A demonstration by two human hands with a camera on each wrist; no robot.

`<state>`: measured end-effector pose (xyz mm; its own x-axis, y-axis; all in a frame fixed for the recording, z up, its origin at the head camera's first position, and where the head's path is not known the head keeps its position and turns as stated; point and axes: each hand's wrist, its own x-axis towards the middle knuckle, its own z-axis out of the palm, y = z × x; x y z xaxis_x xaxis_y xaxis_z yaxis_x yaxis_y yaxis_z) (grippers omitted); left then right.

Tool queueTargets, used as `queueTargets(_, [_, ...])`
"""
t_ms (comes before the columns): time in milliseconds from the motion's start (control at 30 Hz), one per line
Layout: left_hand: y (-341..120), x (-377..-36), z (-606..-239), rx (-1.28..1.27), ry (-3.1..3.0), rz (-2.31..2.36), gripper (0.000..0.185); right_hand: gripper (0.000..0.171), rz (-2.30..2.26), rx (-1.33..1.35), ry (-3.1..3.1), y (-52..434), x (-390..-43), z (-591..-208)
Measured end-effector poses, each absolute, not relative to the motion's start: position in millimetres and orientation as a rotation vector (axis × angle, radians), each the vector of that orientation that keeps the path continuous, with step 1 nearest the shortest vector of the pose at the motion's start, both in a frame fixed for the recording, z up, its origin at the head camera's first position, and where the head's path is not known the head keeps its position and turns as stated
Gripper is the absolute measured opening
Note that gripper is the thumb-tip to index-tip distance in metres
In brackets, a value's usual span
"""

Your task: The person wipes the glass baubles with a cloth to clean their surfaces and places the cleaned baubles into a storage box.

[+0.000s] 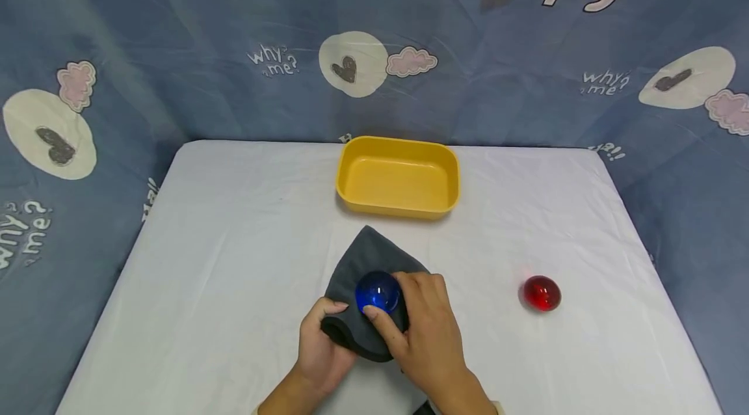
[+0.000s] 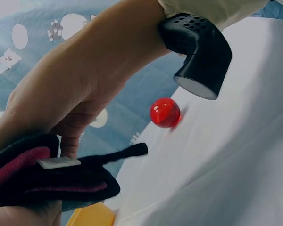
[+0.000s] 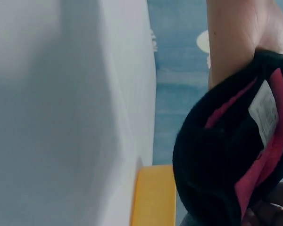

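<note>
**Two hands around a blue ball on a dark cloth**

In the head view, the left hand (image 1: 320,343) grips the near edge of the cloth (image 1: 367,272), with the fingers curled around the fold. The right hand (image 1: 422,327) is curled on the blue ball (image 1: 377,292), thumb on its near side and fingers on its right side. The ball sits on the cloth, at the near middle of the table (image 1: 234,239). A yellow tub (image 1: 398,176) stands beyond the cloth. A red ball (image 1: 541,293) lies well apart, to the right.

In the left wrist view, the cloth (image 2: 47,181) shows a red lining and a small label, and the fingers (image 2: 70,141) lie behind it. The red ball (image 2: 165,112) rests on the table beyond.

In the right wrist view, the cloth (image 3: 226,160) fills the right side, again with red lining; the hand itself is mostly hidden here, so its hold is not clear in this view. The tub (image 3: 153,195) edge shows below.
</note>
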<state>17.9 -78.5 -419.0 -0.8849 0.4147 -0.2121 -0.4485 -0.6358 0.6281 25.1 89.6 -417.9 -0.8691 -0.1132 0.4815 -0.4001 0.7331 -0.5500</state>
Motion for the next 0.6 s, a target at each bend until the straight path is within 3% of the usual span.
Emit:
queueTargets(233, [-80.3,18.4,-420.2,-0.070,0.929,2.478,0.051,0.047,0.952,0.368,-2.573,90.8,25.8,-416.7])
queueTargets(433, [-80.0,14.7,-417.1,-0.073,0.883,2.489,0.060,0.078,0.968,0.432,-2.570,92.5,29.9,-416.5])
queueTargets(600, [-80.9,18.0,-416.3,-0.097,0.891,2.490,0.056,0.063,0.987,0.513,-2.419,86.9,29.0,-420.3])
